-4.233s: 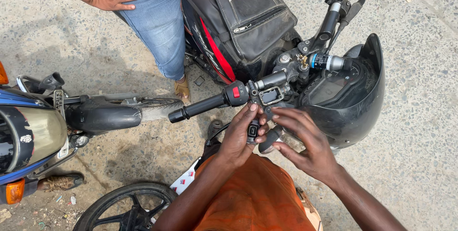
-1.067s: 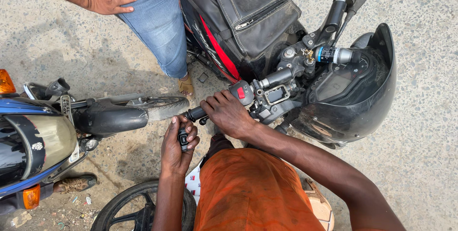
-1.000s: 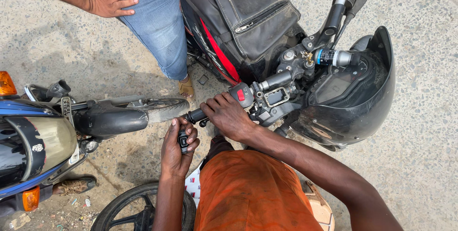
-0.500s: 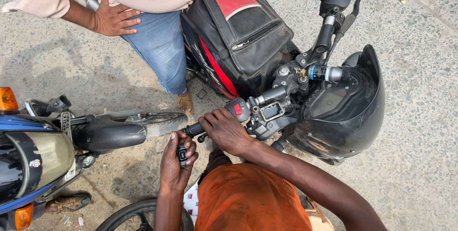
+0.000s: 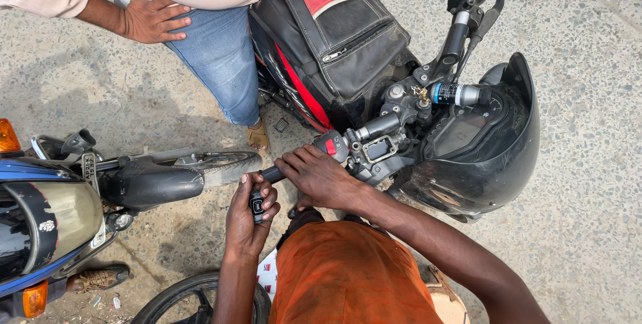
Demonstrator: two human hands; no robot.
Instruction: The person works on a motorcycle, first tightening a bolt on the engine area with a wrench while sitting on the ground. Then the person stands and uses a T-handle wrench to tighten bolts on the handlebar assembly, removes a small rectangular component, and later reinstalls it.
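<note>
While the right hand (image 5: 321, 177) wraps its grip over the black handlebar grip (image 5: 271, 175) of the motorcycle, the left hand (image 5: 249, 211) sits just below the bar's end, its grip closed around a small black end piece (image 5: 257, 205) that touches the tip of the bar. Both hands crowd that one end of the handlebar, close together. Room is tight: a second motorbike (image 5: 60, 213) fills the left edge of the view, its front mudguard (image 5: 150, 183) and tyre (image 5: 227, 163) reaching near the left hand. Bare concrete ground (image 5: 588, 163) lies open to the right of the motorcycle and above the second bike.

A black and red tank bag (image 5: 334, 36) is strapped over the motorcycle's tank, zipped shut, so its contents cannot be seen. A black helmet (image 5: 495, 157) hangs over the dash, partly covering the gauges. Near the switch housing (image 5: 334, 145), a square fluid reservoir (image 5: 380, 149) sits on the bar.

Another person stands at the top edge in blue jeans (image 5: 217, 56), one hand (image 5: 150, 20) on the hip; the body is cut off above the waist. The wearer's orange shirt (image 5: 348, 277) hides the ground beneath, and a tyre (image 5: 194, 300) is cut off at the bottom edge. What the end piece is exactly is hard to make out.
</note>
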